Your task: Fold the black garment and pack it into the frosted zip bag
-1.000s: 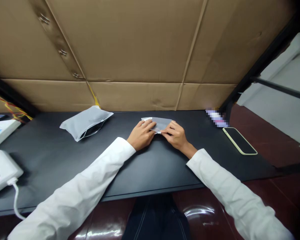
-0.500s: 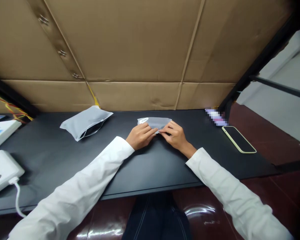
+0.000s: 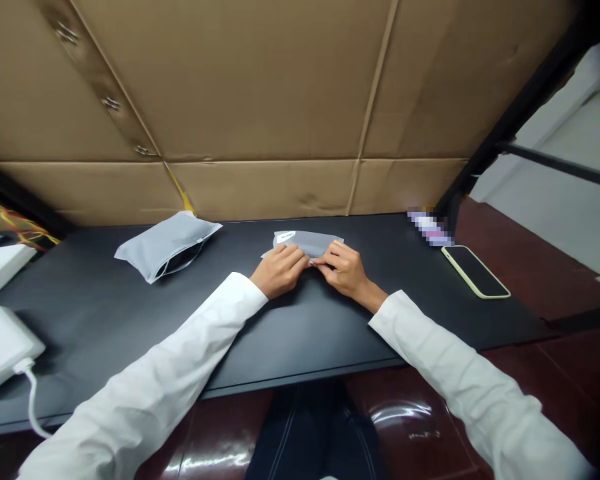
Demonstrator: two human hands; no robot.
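Observation:
A small grey translucent pouch (image 3: 307,241) with a white label at its upper left lies at the middle of the black table, towards the back. My left hand (image 3: 280,270) pinches its near edge with closed fingers. Close beside it, my right hand (image 3: 344,270) pinches the same edge, and the fingertips of both hands almost meet. The fingers hide part of the near edge. A larger grey zip bag (image 3: 167,245) lies to the left, its mouth gaping towards the right.
The black table (image 3: 300,340) also bears a phone (image 3: 476,272) in a pale case and a blurred purple packet (image 3: 431,227) at the right. A white device (image 3: 5,347) with a cable and a white box (image 3: 1,268) are at the left. Brown cardboard (image 3: 260,87) stands behind.
My left hand has shifted slightly left along the pouch's near edge, showing more of its left corner. My right hand still pinches the edge. The whole view has shifted a little.

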